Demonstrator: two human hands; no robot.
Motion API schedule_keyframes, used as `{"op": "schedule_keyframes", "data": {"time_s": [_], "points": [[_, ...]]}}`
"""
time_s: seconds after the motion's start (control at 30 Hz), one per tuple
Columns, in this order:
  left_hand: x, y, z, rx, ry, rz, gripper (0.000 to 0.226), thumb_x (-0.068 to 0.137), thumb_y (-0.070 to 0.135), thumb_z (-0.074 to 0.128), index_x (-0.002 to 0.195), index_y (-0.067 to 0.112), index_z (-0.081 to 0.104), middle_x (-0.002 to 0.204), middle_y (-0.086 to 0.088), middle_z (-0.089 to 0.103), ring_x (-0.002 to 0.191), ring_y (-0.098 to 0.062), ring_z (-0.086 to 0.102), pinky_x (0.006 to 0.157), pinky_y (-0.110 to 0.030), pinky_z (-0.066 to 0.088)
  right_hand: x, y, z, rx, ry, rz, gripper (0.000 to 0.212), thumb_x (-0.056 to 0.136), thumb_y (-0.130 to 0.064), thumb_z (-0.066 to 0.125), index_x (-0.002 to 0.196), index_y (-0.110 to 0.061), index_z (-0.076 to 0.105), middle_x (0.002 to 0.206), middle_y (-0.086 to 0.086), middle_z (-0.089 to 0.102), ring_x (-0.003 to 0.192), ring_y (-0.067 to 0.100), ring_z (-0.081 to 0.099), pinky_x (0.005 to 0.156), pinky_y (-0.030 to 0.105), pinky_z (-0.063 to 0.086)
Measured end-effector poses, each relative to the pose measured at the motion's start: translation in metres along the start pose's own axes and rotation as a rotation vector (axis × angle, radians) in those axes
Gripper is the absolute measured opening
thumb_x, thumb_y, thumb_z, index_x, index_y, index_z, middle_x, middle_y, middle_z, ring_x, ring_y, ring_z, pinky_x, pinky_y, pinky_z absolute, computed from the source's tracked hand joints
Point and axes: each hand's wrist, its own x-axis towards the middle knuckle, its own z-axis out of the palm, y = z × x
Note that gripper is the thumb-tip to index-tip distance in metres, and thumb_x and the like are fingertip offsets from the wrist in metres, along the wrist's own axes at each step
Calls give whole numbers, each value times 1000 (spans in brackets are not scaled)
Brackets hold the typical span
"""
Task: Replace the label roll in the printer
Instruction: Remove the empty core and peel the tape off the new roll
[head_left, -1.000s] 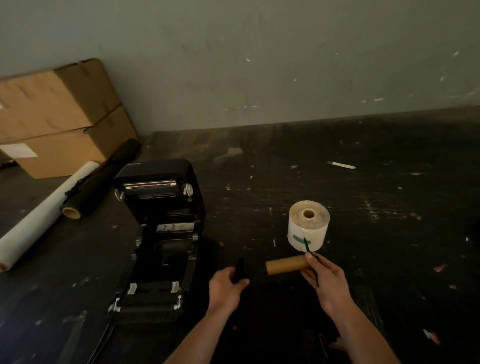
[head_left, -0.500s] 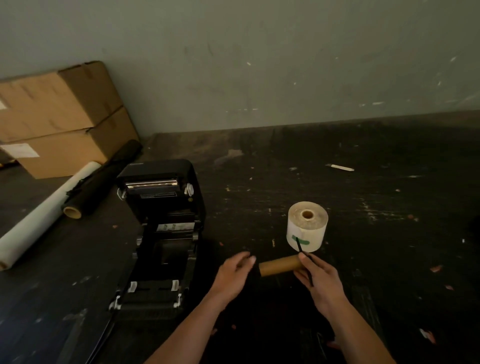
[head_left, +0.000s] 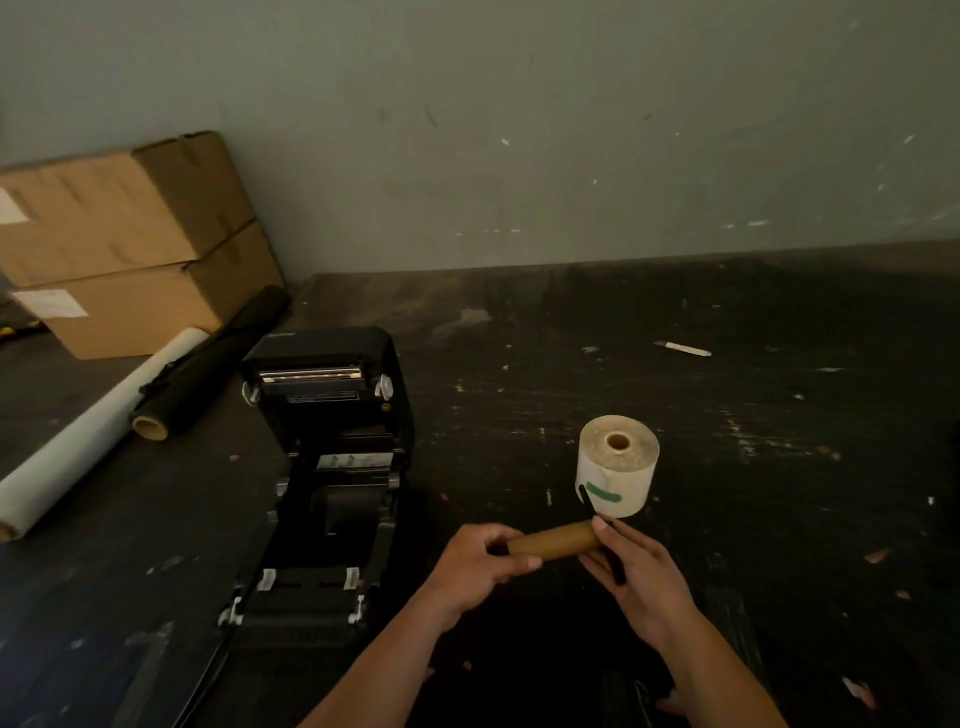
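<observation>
A black label printer (head_left: 332, 457) stands with its lid raised and its roll bay showing no roll. To its right a full white label roll (head_left: 617, 470) stands on end with a green mark on its side. In front of that roll I hold an empty brown cardboard core (head_left: 558, 540) level between both hands. My left hand (head_left: 480, 564) grips its left end. My right hand (head_left: 636, 569) holds its right end, and a thin black piece (head_left: 589, 501) sticks up from that hand past the core.
Two stacked cardboard boxes (head_left: 130, 244) stand at the back left against the wall. A black roll (head_left: 208, 369) and a long white roll (head_left: 98, 426) lie left of the printer. A small white scrap (head_left: 683, 349) lies far right on the dark, scuffed table (head_left: 519, 364).
My left hand let go of a small black part it held a second ago, reached right and took hold of the core's left end. The right hand stayed on the right end.
</observation>
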Motion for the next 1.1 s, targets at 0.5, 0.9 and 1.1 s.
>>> {"op": "schedule_keyframes", "data": {"time_s": [0.5, 0.9, 1.1], "points": [[-2, -30, -13, -21, 55, -84, 33, 76, 32, 76, 108, 32, 67, 110, 3, 64, 98, -11, 61, 76, -23, 45, 5, -7, -25, 67, 153, -50, 20, 81, -8, 69, 101, -7, 71, 92, 11, 76, 99, 23, 67, 78, 36, 53], [6, -45, -1, 470, 266, -16, 35, 78, 29, 75, 112, 26, 65, 104, 10, 55, 89, -3, 53, 77, -18, 42, -4, -29, -53, 140, 344, -72, 25, 82, -8, 69, 107, -13, 66, 117, 13, 64, 109, 25, 61, 90, 38, 53], [-3, -59, 14, 649, 306, 58, 47, 80, 34, 74, 123, 24, 60, 113, 9, 51, 89, 0, 51, 77, -16, 44, -9, -20, -41, 129, 270, -14, 28, 82, -6, 66, 110, -11, 65, 119, 15, 63, 113, 28, 59, 95, 43, 50]]}}
